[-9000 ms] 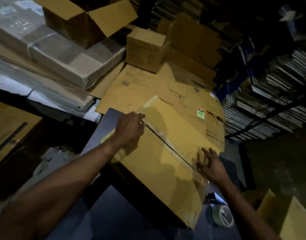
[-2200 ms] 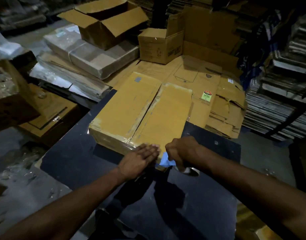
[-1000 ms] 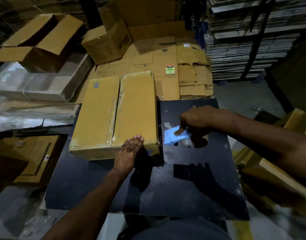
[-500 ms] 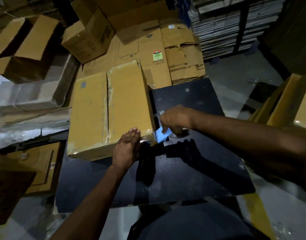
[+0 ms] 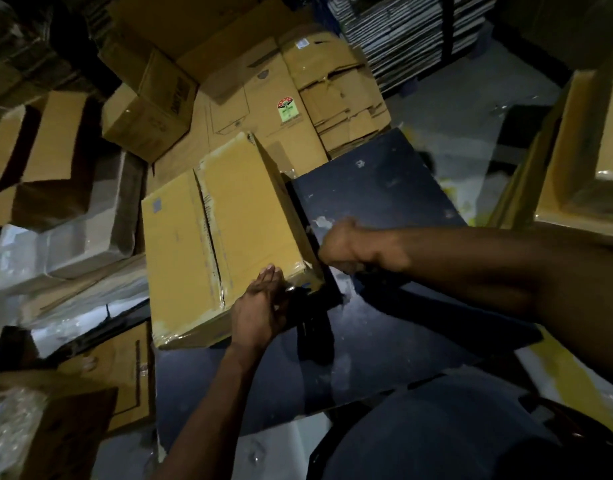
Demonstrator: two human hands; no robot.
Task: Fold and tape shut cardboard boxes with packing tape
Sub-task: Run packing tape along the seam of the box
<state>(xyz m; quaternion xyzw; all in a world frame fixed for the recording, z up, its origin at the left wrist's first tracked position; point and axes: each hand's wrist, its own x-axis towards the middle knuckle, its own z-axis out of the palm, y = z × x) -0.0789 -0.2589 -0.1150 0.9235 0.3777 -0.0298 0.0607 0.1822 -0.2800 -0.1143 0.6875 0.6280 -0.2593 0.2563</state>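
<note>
The left hand [image 5: 260, 306] is lying flat with straight fingers, pressing on the near right corner of the cardboard box [image 5: 222, 233]; the right hand [image 5: 343, 245] is curling into a fist just beside the box's right edge, and whether it is gripping anything cannot be told, since the fingers are hidden and blurred. The box is sitting closed on the left part of the dark table [image 5: 384, 202], its two top flaps meeting along a centre seam, glossy tape shining at its near end; its left side is overhanging the table's edge. To the right of the box the tabletop is lying bare. Beyond it flattened cartons [image 5: 298, 98] are piling up, one bearing a green and red sticker [image 5: 287, 109] whose writing is too small for reading; a smaller box [image 5: 149, 112] is showing dark, illegible print.
</note>
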